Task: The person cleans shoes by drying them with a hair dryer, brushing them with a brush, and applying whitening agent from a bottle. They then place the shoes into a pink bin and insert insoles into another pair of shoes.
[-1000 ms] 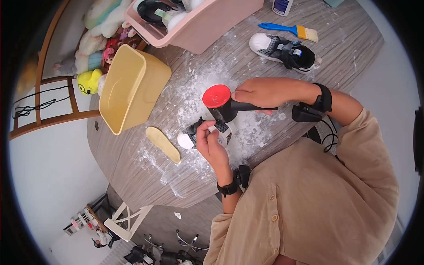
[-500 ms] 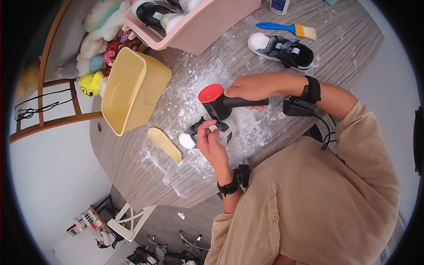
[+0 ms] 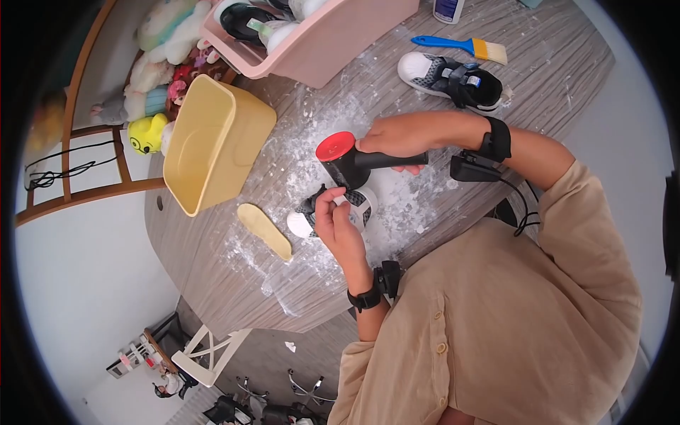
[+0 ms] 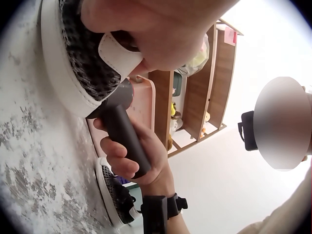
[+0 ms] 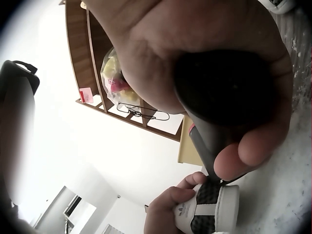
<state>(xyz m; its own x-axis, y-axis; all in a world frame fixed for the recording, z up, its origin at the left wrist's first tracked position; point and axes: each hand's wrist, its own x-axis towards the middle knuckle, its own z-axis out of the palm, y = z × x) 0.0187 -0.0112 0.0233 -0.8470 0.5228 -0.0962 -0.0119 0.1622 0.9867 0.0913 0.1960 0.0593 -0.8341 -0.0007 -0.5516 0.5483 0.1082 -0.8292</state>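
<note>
Head view: we see black-and-white things in the pink bin; near it stands the yellow bin. Our right hand grips the dryer, shifted slightly toward the yellow bin since a second ago; the shoe stays on the table. Left wrist view: we wrap our right fingers round the handle. Right wrist view: our left hand holds the shoe.

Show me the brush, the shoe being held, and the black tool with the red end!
Brush [image 3: 461,46]: head view, on its blue handle.
Held shoe [image 4: 84,66]: left wrist view, on its dark mesh side.
Black tool [image 3: 345,170]: head view, on its barrel, below the red end.
</note>
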